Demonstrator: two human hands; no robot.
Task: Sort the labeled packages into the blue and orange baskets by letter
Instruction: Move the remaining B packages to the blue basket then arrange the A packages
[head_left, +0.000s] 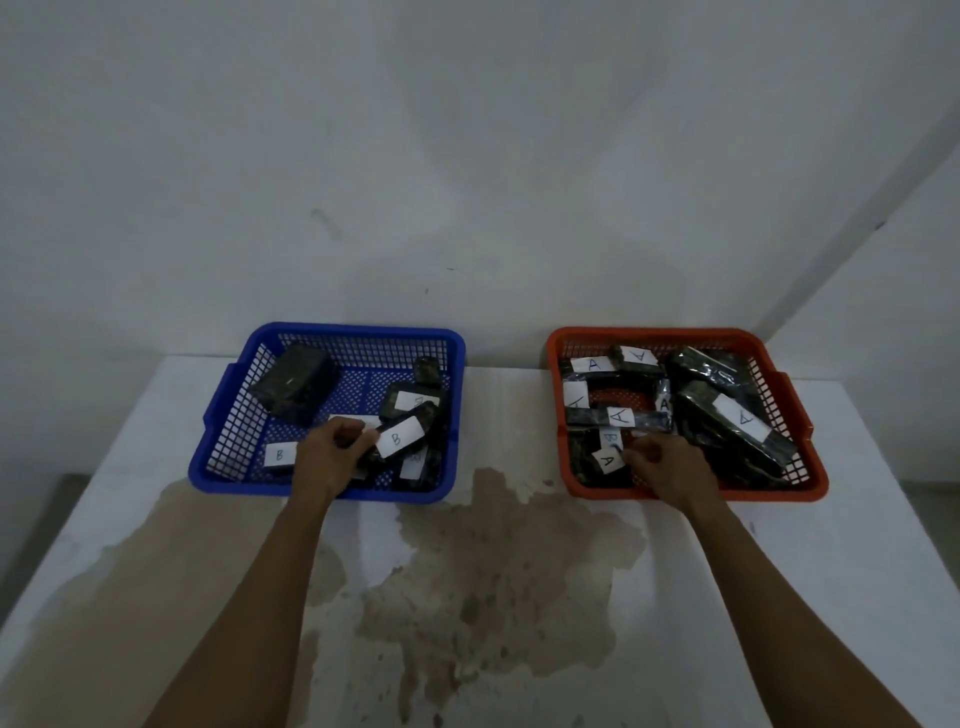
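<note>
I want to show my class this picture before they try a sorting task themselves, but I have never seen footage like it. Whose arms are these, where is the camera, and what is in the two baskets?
There is no machine here. A person wears a camera on the head, looking forward and down, so you see their own two bare arms reaching out over a white table with a brownish stain.

Two plastic baskets stand at the far edge, by the wall. The blue basket on the left holds dark wrapped packages whose readable paper labels say B. The orange basket on the right holds similar packages, mostly labelled A, though one label near the front seems to read B.

The left hand grips a B package inside the blue basket. The right hand reaches into the orange basket, fingers curled beside an A package; whether it holds anything, I cannot tell.
</note>
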